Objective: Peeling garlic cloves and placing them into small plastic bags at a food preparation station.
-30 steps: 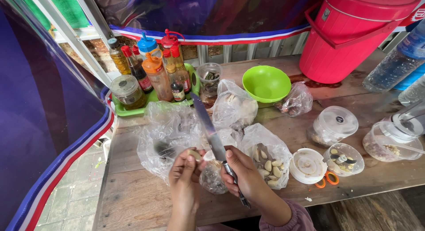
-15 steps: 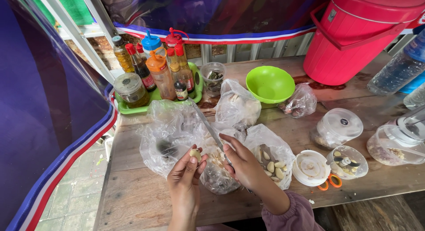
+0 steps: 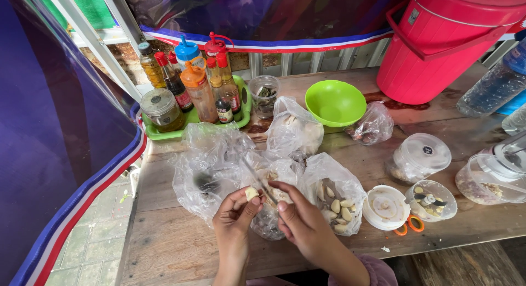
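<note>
— Pinching a peeled garlic clove (image 3: pixel 251 194), that's what the left hand (image 3: pixel 234 217) is doing, thumb and fingertips closing on it. Clove is sitting just above the front edge of the wooden table (image 3: pixel 164 247), over the clear plastic bags.

— And the right hand (image 3: pixel 304 223)?

— Curling shut around a knife (image 3: pixel 257 180), handle hidden in the palm, thin blade sticking out up-left, tip ending right beside the clove. Touching or not, can't tell.

— What's lying under the hands?

— Crumpled bag (image 3: pixel 211 165) to the left with something dark inside, and a bag of peeled garlic cloves (image 3: pixel 337 204) just right of the right hand, mouth gaping open.

— Further back?

— Green bowl (image 3: pixel 335 103) standing near the middle, green tray (image 3: pixel 192 117) of sauce bottles at the back left, red cooler (image 3: pixel 444 44) at the back right. Round plastic tubs lining the right side, orange-handled scissors (image 3: pixel 410 227) peeking out below two of them.
</note>
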